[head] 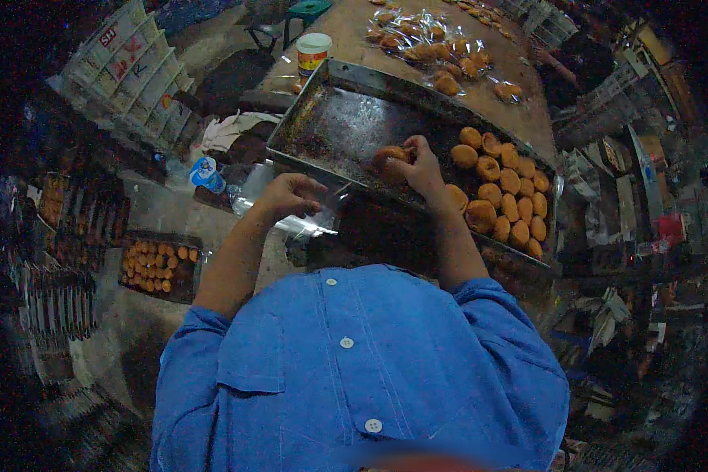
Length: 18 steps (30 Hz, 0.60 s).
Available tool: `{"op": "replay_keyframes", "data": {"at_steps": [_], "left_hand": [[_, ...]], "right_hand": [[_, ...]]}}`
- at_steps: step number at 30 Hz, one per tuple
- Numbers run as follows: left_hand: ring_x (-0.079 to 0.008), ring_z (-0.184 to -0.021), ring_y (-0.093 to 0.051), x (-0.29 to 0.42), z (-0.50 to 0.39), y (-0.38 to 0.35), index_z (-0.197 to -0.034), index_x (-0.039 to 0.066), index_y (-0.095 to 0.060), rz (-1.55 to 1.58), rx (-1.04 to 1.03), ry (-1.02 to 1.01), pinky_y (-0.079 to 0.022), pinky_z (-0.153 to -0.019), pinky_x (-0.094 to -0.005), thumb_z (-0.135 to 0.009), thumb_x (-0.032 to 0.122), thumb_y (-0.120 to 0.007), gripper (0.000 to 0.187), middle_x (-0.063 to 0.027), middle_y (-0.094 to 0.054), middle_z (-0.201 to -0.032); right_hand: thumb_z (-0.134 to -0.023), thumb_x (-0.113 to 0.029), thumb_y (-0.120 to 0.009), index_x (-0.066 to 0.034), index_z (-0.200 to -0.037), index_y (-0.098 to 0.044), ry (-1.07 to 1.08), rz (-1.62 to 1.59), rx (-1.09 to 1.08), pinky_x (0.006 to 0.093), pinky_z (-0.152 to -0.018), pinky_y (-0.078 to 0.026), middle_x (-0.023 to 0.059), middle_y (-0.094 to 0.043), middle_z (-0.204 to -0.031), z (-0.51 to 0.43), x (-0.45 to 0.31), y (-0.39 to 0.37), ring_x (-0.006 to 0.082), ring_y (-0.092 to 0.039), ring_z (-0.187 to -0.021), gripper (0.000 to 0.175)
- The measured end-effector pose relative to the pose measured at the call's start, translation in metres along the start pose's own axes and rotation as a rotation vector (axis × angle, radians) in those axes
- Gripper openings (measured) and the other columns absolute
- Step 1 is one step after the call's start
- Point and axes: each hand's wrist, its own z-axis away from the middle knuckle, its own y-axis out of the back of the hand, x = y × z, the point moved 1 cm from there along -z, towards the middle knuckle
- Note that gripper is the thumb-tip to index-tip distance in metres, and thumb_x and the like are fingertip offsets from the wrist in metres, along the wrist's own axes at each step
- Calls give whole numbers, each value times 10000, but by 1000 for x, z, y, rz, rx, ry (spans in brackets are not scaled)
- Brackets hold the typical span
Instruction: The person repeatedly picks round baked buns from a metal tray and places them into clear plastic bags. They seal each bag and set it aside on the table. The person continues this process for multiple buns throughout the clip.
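Note:
A large metal baking tray (354,112) lies at a slant before me. Many round brown buns (509,181) are crowded at its right end, while its left part shows bare, worn metal. My right hand (422,168) reaches over the tray's near edge and grips a brown bun (391,158); whether it is one bun or two is not clear. Left of it, my left hand (295,197) hovers by the tray's near left edge with fingers apart and curled, holding nothing. Just below that hand lie clear plastic bags (307,226).
Bagged buns (425,47) lie on the table (342,35) beyond the tray. A white-lidded tub (313,53) stands by the tray's far left corner. A blue-and-white cup (207,174) sits at left. Lower left is another tray of buns (156,265). Stacked crates (133,76) stand upper left.

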Motion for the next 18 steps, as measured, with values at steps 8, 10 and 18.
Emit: {"op": "replay_keyframes", "data": {"at_steps": [8, 10, 18], "left_hand": [[-121, -845, -610, -3, -8, -7, -1179, 10, -547, 373, -54, -83, -506, -699, -266, -722, 73, -715, 491, -61, -634, -1011], [-144, -931, -604, -5, -13, -13, -1196, 4, -529, 464, -63, -134, -503, -777, -283, -745, 73, -684, 482, -61, -620, -1063], [-135, -923, -598, -9, -36, -23, -1130, 19, -557, 485, 148, -369, -477, -819, -281, -787, 87, -679, 370, -68, -631, -1019]], "right_hand": [[-745, -286, -761, -97, -977, -505, 168, -554, -317, 251, -750, -429, 5, -536, -895, 17, -84, -33, 92, -496, -822, 394], [-745, -298, -756, -88, -955, -517, 201, -330, -424, 256, -761, -427, 24, -544, -907, 15, -92, -26, 90, -492, -837, 382], [-792, -345, -684, -56, -911, -658, 691, 92, -482, 317, -703, -475, 64, -611, -886, -5, -109, -30, 153, -575, -771, 314]]}}
